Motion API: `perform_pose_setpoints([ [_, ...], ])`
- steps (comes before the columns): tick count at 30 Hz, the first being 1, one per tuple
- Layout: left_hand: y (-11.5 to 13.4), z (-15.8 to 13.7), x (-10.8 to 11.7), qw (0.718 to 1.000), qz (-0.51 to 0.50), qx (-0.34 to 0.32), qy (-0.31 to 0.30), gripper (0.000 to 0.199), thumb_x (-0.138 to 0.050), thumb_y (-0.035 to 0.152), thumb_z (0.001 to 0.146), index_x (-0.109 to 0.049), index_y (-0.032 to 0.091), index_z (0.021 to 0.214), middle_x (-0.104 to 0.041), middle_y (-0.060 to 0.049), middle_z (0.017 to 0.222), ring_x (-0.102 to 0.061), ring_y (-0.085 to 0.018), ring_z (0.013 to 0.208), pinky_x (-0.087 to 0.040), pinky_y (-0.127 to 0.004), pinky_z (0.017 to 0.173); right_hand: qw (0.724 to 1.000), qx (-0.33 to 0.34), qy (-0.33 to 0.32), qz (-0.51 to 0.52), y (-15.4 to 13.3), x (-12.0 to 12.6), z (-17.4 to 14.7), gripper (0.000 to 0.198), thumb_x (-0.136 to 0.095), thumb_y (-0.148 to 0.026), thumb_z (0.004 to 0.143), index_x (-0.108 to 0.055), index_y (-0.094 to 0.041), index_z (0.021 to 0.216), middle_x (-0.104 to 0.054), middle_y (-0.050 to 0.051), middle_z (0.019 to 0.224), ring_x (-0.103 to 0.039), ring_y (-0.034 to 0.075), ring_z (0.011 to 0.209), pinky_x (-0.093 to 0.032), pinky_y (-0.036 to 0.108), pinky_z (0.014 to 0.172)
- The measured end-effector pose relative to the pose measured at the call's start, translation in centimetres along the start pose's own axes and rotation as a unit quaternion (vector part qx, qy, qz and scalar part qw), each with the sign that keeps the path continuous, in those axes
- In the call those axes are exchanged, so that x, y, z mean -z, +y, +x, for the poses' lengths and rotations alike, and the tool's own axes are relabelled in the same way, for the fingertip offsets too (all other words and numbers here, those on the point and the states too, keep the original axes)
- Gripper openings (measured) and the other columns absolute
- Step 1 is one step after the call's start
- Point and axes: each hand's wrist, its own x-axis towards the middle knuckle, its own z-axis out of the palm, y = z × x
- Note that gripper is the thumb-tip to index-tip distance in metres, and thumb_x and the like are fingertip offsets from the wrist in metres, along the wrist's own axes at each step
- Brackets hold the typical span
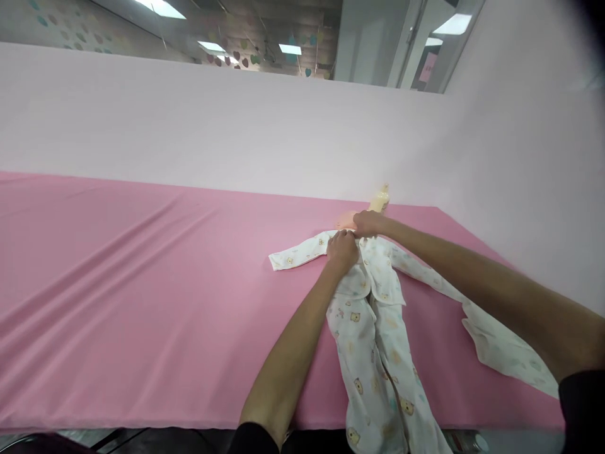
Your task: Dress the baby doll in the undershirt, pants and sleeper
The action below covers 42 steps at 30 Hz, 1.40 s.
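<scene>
A white baby top [380,265] printed with small bears lies spread out, its two sleeves stretched to the sides and its front split down the middle. My left hand [343,249] is closed on the left side of its collar. Beside it, my right hand [370,224] has its fingers curled at the neck opening, pinching the collar edge. Just behind my hands shows a rounded peach thing [346,220], like a doll's head, mostly hidden. Matching baby trousers [362,353] extend from under the top toward me and over the table's front edge.
A pink cloth [155,284] with creases covers the table. A pale yellow bottle [379,198] stands at the back by the white wall [236,132]. Under my right forearm lies another white printed cloth [508,350]. A window or mirror [283,38] is above the wall.
</scene>
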Motion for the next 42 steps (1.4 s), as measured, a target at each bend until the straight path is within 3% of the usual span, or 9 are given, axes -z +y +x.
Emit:
perform_pose_setpoints([
  [3,-0.6,0.6,-0.1,0.999,-0.004,-0.029,0.018,0.032,-0.037,0.021,0.099,-0.06,0.015,0.12,-0.064,-0.014,0.127,-0.058,-0.028,0.122,-0.045,-0.041,0.101,0.993,0.0,-0.06,0.105,1.6,0.9,-1.3,0.029,-0.068,-0.025,0.078,-0.052,-0.018,0.055,-0.065,0.007,0.06,-0.065,0.019,0.06,-0.053,0.028,0.057],
  [7,-1.3,1.4,-0.5,0.996,-0.012,-0.078,0.047,0.029,-0.04,0.029,0.1,-0.064,0.018,0.112,-0.068,-0.011,0.12,-0.061,-0.026,0.116,-0.047,-0.038,0.098,0.958,0.017,-0.051,0.283,3.4,0.7,-3.1,0.028,-0.064,-0.021,0.082,-0.049,-0.019,0.059,-0.064,0.004,0.063,-0.063,0.015,0.065,-0.054,0.025,0.063],
  [13,-1.2,1.9,-0.6,0.994,0.0,-0.084,0.075,0.03,-0.044,0.017,0.093,-0.071,0.02,0.106,-0.071,-0.009,0.11,-0.06,-0.025,0.112,-0.046,-0.037,0.098,0.931,0.042,-0.045,0.359,4.6,-0.6,-3.8,0.012,-0.064,-0.017,0.084,-0.061,-0.015,0.073,-0.067,0.003,0.07,-0.062,0.012,0.067,-0.053,0.023,0.067],
  [18,-1.0,1.9,-0.7,0.994,-0.018,-0.06,0.092,0.028,-0.048,0.019,0.093,-0.074,0.021,0.104,-0.07,-0.009,0.116,-0.055,-0.025,0.119,-0.042,-0.04,0.104,0.956,0.053,-0.014,0.287,4.8,-0.8,-3.5,0.01,-0.06,-0.018,0.083,-0.063,-0.015,0.074,-0.067,0.003,0.069,-0.062,0.014,0.068,-0.048,0.022,0.062],
  [25,-1.0,1.8,-0.4,0.994,-0.019,-0.062,0.093,0.025,-0.049,0.017,0.092,-0.073,0.021,0.097,-0.071,-0.007,0.113,-0.056,-0.025,0.117,-0.042,-0.038,0.102,0.988,0.048,0.029,0.142,4.3,-1.6,-3.4,0.016,-0.053,-0.016,0.078,-0.054,-0.018,0.062,-0.063,0.001,0.065,-0.057,0.014,0.063,-0.037,0.023,0.057],
  [30,-1.2,1.9,-0.2,0.994,-0.02,-0.033,0.098,0.023,-0.049,0.021,0.094,-0.071,0.02,0.099,-0.072,-0.007,0.11,-0.06,-0.025,0.111,-0.045,-0.035,0.095,0.983,-0.064,0.149,0.08,5.1,-2.4,-4.0,0.008,-0.055,-0.026,0.081,-0.056,-0.018,0.081,-0.066,0.006,0.085,-0.06,0.02,0.077,-0.038,0.027,0.062],
  [33,-1.4,2.0,-0.4,0.995,-0.025,-0.027,0.094,0.024,-0.048,0.023,0.094,-0.07,0.019,0.102,-0.071,-0.008,0.112,-0.061,-0.026,0.11,-0.045,-0.036,0.094,0.97,-0.077,0.192,0.126,4.4,-2.7,-5.0,0.026,-0.061,-0.034,0.081,-0.054,-0.017,0.1,-0.067,0.008,0.1,-0.062,0.021,0.086,-0.042,0.028,0.067],
  [38,-1.4,2.0,-0.6,0.995,-0.02,-0.033,0.094,0.025,-0.048,0.022,0.094,-0.068,0.019,0.11,-0.069,-0.009,0.117,-0.06,-0.026,0.111,-0.044,-0.037,0.095,0.987,-0.066,0.098,0.11,1.7,-2.7,-6.5,0.019,-0.061,-0.037,0.082,-0.058,-0.018,0.086,-0.07,0.008,0.092,-0.064,0.023,0.086,-0.041,0.028,0.066],
  [42,-1.2,1.9,-0.7,0.996,-0.004,-0.031,0.086,0.025,-0.047,0.024,0.096,-0.066,0.019,0.111,-0.068,-0.01,0.118,-0.059,-0.027,0.112,-0.044,-0.037,0.095,0.994,-0.059,0.085,0.026,0.6,-2.2,-6.6,0.016,-0.058,-0.029,0.082,-0.065,-0.016,0.087,-0.071,0.012,0.096,-0.066,0.026,0.09,-0.043,0.03,0.069],
])
